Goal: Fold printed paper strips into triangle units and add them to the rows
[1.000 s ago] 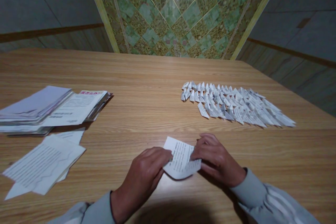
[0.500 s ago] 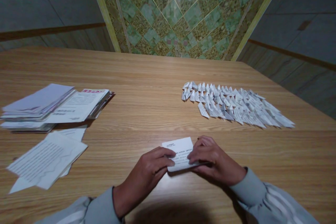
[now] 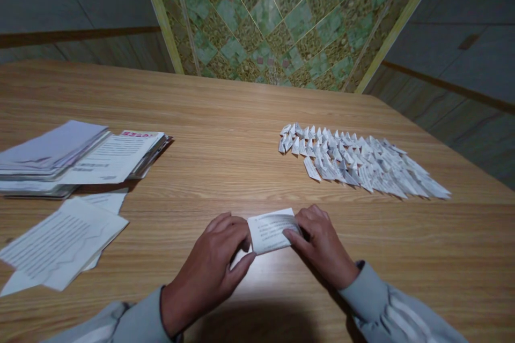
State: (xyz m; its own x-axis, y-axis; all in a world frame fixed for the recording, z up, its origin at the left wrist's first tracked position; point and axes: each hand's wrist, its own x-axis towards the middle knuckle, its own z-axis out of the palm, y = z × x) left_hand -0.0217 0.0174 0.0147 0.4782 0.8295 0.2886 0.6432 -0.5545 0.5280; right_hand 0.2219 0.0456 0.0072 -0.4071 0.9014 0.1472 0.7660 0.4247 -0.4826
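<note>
A small folded sheet of printed paper [image 3: 271,229] is between my two hands, just above or on the table in front of me. My right hand [image 3: 322,244] grips its right end, thumb lying on the printed face and fingers curled around the far edge. At the opposite end, my left hand [image 3: 215,257] has its fingers bent against the left edge. The left thumb tip touches the lower left corner, and a gap shows between thumb and fingers. How far the left fingers reach under the paper is hidden.
Rows of folded paper pieces [image 3: 354,161] stand at the right of the wooden table [image 3: 209,118]. At the left lies a stack of papers [image 3: 52,150], with loose printed sheets [image 3: 68,238] nearer me. A tiled wall [image 3: 273,27] rises behind the table.
My left thumb and fingers have come off the paper's face to its left edge and lower corner. The paper's visible face shows different print. My right thumb now lies across it.
</note>
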